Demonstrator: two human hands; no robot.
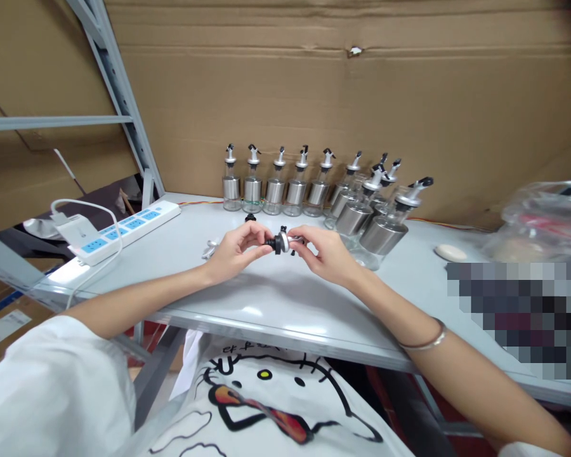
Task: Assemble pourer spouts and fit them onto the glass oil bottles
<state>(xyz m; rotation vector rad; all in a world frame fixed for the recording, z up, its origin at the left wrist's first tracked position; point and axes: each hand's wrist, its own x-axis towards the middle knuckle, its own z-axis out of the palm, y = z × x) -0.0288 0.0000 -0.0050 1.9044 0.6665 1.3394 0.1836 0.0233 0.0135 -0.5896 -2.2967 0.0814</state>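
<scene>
Between my two hands, above the table, is a bottle pourer spout (284,241) with a black stopper end and a silver collar, lying sideways. My left hand (238,251) pinches its black end. From the other side, the fingertips of my right hand (328,255) close on its silver spout end. Just behind my left hand a small black part (250,217) shows, its lower portion hidden. Beside that hand lies a small silvery-white piece (210,249), partly covered and too small to name.
Glass bottles with steel bands (273,190), several of them topped with pourers, line the back; others (383,235) cluster behind my right hand. A white power strip (133,231) lies left on the grey table (276,298). A pale oval object (451,253) and plastic bag (547,216) are right.
</scene>
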